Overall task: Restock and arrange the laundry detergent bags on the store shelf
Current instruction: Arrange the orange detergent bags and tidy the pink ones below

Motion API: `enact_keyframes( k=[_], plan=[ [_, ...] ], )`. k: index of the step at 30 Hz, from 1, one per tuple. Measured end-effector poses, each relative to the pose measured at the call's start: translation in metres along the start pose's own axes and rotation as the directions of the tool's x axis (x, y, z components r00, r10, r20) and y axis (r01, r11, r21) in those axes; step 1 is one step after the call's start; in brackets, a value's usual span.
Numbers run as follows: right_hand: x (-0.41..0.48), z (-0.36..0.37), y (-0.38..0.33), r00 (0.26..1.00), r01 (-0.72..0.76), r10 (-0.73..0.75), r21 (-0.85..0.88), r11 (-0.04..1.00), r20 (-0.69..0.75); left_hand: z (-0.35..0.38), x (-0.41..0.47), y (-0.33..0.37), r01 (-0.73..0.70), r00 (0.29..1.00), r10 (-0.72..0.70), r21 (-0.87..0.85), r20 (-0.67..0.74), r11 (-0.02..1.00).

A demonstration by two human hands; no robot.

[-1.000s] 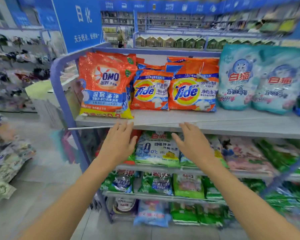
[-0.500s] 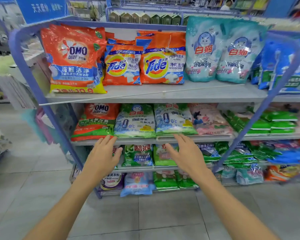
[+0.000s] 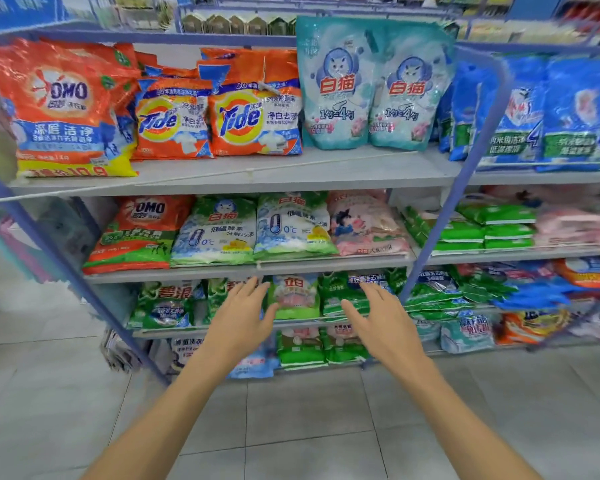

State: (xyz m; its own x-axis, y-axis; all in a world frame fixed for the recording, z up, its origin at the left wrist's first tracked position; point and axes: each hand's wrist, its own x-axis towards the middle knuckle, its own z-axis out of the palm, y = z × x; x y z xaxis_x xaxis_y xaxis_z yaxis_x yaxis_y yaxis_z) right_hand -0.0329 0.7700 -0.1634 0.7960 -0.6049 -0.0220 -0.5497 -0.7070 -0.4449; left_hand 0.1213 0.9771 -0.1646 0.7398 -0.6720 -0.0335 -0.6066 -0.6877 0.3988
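**Two empty hands held out before the third shelf of detergent**

Along the top shelf [image 3: 291, 169], from the left, stands a big orange OMO bag [image 3: 63, 109] with "10.9" on its yellow foot. Next come two orange Tide bags [image 3: 255, 112] side by side, then two teal 白猫 pouches [image 3: 336, 84] marked "1勺=4勺". Blue bags [image 3: 575, 112] fill the next bay (their print is too blurred to read). One shelf down lie a smaller OMO bag [image 3: 136, 233], two white-and-green 白猫 bags [image 3: 215, 230] showing "0°C", a pink bag [image 3: 364, 223] and flat green packs [image 3: 482, 230] stacked at the right.

The left hand [image 3: 239, 317] is stretched out, fingers straight and spread, holding nothing, in front of the green bags on the third shelf. A green-and-pink bag [image 3: 293, 296] sits between the two hands, just beside the left hand's fingertips. The right hand [image 3: 385, 323] is equally flat and empty, over the green bags right of that one. I can't tell whether either hand touches a bag.

Half a second ago both hands were level with the second shelf's edge; now they are lower, at the third.
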Motion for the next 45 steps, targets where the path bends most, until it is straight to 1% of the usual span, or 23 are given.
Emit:
enact_keyframes(
  k=[4,8,13,21,26,29,33,37,39,40,42,45],
  plan=[
    [0.001,-0.009,0.027,1.0,0.012,-0.012,0.021,1.0,0.01,0.018,0.003,0.024,0.038,0.999,-0.038,-0.003,0.012,0.999],
    [0.002,-0.017,0.051,1.0,0.015,-0.015,0.006,1.0,0.027,0.032,0.007,0.046,0.042,0.999,-0.042,0.006,0.0,0.999],
    [0.01,-0.02,0.074,0.998,-0.005,0.003,0.042,0.999,0.056,0.049,0.011,0.07,0.06,0.998,-0.06,-0.02,0.003,0.998],
    [0.044,-0.019,0.082,0.997,-0.041,0.035,0.072,0.997,0.075,0.06,0.054,0.072,0.041,0.999,-0.04,-0.028,0.021,0.999],
    [0.079,-0.007,0.083,0.992,-0.064,0.057,0.063,0.996,0.109,0.06,0.092,0.056,0.056,0.998,-0.055,-0.025,0.037,0.998],
    [0.106,0.007,0.071,0.989,-0.061,0.049,0.081,0.995,0.141,0.055,0.111,0.039,0.085,0.996,-0.084,-0.021,0.026,0.996],
    [0.154,0.023,0.042,0.985,0.014,-0.029,0.085,0.996,0.172,0.051,0.14,0.008,0.174,0.985,-0.174,-0.038,0.005,0.984],
    [0.211,0.047,0.018,0.978,0.087,-0.114,0.157,0.984,0.173,0.057,0.175,-0.026,0.241,0.969,-0.243,-0.064,-0.032,0.968],
    [0.242,0.063,0.013,0.978,0.111,-0.146,0.217,0.97,0.152,0.064,0.193,-0.04,0.256,0.961,-0.264,-0.102,-0.078,0.961],
    [0.256,0.07,0.012,0.98,0.098,-0.135,0.24,0.966,0.144,0.068,0.202,-0.047,0.252,0.959,-0.265,-0.129,-0.099,0.959],
    [0.285,0.086,0.014,0.987,0.037,-0.071,0.233,0.972,0.142,0.076,0.222,-0.059,0.262,0.949,-0.289,-0.193,-0.126,0.945],
    [0.32,0.105,0.019,0.987,-0.044,0.0,0.267,0.963,0.161,0.09,0.257,-0.077,0.337,0.913,-0.389,-0.31,-0.123,0.889]
  ],
)
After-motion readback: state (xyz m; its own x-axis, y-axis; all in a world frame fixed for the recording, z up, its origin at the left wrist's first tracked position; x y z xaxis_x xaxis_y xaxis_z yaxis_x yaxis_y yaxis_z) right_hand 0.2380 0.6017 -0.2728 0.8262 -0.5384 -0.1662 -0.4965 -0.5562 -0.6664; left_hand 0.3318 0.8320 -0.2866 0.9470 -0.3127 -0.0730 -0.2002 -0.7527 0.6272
